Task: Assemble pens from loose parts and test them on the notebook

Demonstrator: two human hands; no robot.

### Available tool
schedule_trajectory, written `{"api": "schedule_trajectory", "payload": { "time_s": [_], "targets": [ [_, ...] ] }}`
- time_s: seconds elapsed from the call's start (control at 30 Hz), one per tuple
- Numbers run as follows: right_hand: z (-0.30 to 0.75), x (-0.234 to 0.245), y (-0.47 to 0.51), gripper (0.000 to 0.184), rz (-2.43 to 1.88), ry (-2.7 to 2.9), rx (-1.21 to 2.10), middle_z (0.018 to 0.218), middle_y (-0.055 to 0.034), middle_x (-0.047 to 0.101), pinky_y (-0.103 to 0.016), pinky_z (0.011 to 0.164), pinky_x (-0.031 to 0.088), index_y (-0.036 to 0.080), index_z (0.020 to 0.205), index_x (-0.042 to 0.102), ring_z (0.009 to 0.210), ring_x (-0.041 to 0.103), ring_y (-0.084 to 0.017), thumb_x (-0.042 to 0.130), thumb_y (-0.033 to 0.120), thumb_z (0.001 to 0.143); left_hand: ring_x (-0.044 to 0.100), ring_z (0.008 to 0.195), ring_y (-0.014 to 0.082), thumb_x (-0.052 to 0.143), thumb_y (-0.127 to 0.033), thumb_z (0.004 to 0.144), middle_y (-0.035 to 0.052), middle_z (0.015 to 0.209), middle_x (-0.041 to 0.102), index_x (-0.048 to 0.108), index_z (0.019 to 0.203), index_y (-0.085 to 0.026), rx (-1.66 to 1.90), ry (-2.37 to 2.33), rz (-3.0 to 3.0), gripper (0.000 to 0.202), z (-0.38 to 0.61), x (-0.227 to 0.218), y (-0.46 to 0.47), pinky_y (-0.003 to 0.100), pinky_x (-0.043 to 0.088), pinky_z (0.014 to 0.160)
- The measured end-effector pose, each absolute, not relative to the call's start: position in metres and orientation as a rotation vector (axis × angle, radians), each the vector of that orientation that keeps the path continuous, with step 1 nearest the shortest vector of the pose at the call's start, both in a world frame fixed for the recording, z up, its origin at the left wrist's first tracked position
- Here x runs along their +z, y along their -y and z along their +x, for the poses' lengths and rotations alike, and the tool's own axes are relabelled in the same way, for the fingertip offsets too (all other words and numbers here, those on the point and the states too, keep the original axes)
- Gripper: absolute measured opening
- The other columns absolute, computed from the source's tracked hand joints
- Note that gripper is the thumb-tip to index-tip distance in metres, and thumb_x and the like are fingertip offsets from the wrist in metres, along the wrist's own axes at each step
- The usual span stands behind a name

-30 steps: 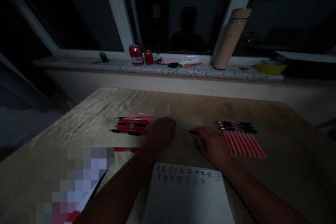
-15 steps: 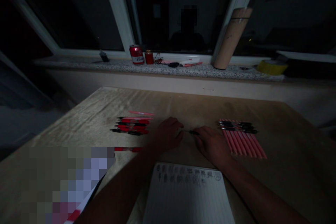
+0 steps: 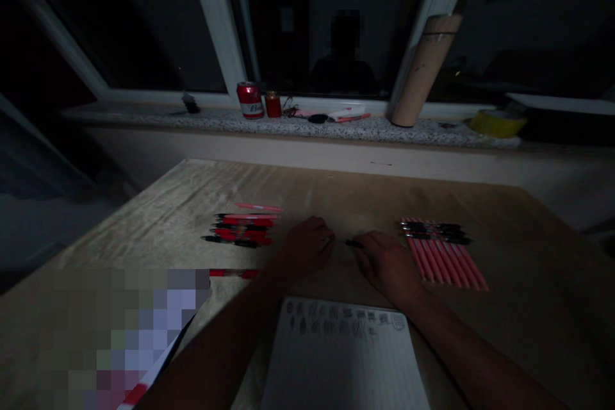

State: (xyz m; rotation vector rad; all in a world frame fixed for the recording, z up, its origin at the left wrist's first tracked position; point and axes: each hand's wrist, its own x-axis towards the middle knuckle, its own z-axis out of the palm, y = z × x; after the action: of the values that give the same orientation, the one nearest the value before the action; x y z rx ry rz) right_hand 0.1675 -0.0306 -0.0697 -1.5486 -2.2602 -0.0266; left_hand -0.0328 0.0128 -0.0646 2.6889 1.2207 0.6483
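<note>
Between my hands, just above the notebook, a slim black pen [image 3: 354, 243] lies level, its thin pale end pointing left. My right hand [image 3: 387, 262] is closed round its dark end. My left hand [image 3: 310, 246] pinches at the pale end with thumb and fingers together; the exact contact is too dark to see. Below the hands, a lined notebook [image 3: 341, 365] has rows of dark scribbles along its top. Left of my left hand, red, pink and black pens [image 3: 243, 229] lie in a stack. Beside my right hand, pink pens [image 3: 451, 262] lie in a row with black pens [image 3: 435, 232] across them.
One red pen [image 3: 230, 273] lies near my left forearm, beside a blurred-out area. On the granite windowsill [image 3: 216, 120] stand a red can [image 3: 250, 101], a small red jar [image 3: 273, 104], a tall wooden cylinder [image 3: 425, 73] and a yellow tape roll [image 3: 497, 123].
My left thumb and fingertips, a little apart before, have come together at the pen's pale end. My right hand and the pen have shifted very slightly left.
</note>
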Motion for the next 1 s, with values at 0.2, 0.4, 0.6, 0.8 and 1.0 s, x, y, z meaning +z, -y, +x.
{"api": "schedule_trajectory", "payload": {
  "time_s": [0.2, 0.4, 0.6, 0.8, 1.0],
  "targets": [
    [0.168, -0.069, 0.031, 0.022, -1.581, 2.241, -0.037, 0.093, -0.0057, 0.064, -0.031, 0.076, 0.041, 0.023, 0.103, 0.061, 0.085, 0.058, -0.020, 0.047, 0.027, 0.088, 0.053, 0.088, 0.0174, 0.051, -0.022, 0.079, 0.0050, 0.090, 0.058, 0.059, 0.083, -0.018, 0.583, -1.353, 2.678, 0.010, -0.046, -0.063, -0.018, 0.029, 0.043, 0.080],
    [0.168, -0.068, 0.031, 0.021, -1.575, 2.248, -0.048, 0.094, -0.0061, 0.064, -0.032, 0.076, 0.041, 0.023, 0.103, 0.061, 0.085, 0.058, -0.020, 0.048, 0.026, 0.087, 0.053, 0.088, 0.0193, 0.050, -0.024, 0.080, 0.0062, 0.090, 0.058, 0.061, 0.087, -0.018, 0.459, -1.488, 2.695, 0.014, -0.048, -0.063, -0.021, 0.032, 0.044, 0.076],
    [0.168, -0.068, 0.031, 0.021, -1.573, 2.250, -0.063, 0.091, -0.0059, 0.064, -0.031, 0.075, 0.041, 0.023, 0.102, 0.061, 0.083, 0.058, -0.020, 0.047, 0.027, 0.087, 0.054, 0.088, 0.0190, 0.049, -0.026, 0.082, 0.0059, 0.091, 0.059, 0.061, 0.088, -0.018, 0.495, -1.539, 2.666, 0.016, -0.047, -0.063, -0.020, 0.032, 0.043, 0.077],
    [0.168, -0.068, 0.031, 0.021, -1.575, 2.262, -0.032, 0.093, -0.0057, 0.064, -0.031, 0.075, 0.041, 0.023, 0.102, 0.061, 0.084, 0.058, -0.020, 0.048, 0.027, 0.087, 0.054, 0.089, 0.0173, 0.049, -0.026, 0.083, 0.0055, 0.093, 0.059, 0.060, 0.092, -0.018, 0.588, -1.361, 2.693, 0.016, -0.039, -0.062, -0.014, 0.030, 0.043, 0.080],
    [0.167, -0.070, 0.031, 0.021, -1.547, 2.311, 0.022, 0.093, -0.0055, 0.063, -0.030, 0.076, 0.041, 0.024, 0.103, 0.061, 0.085, 0.057, -0.019, 0.047, 0.027, 0.088, 0.053, 0.089, 0.0173, 0.046, -0.029, 0.086, 0.0050, 0.092, 0.059, 0.060, 0.095, -0.019, 0.523, -1.203, 2.764, 0.020, -0.029, -0.062, -0.007, 0.030, 0.043, 0.080]
  ]
}}
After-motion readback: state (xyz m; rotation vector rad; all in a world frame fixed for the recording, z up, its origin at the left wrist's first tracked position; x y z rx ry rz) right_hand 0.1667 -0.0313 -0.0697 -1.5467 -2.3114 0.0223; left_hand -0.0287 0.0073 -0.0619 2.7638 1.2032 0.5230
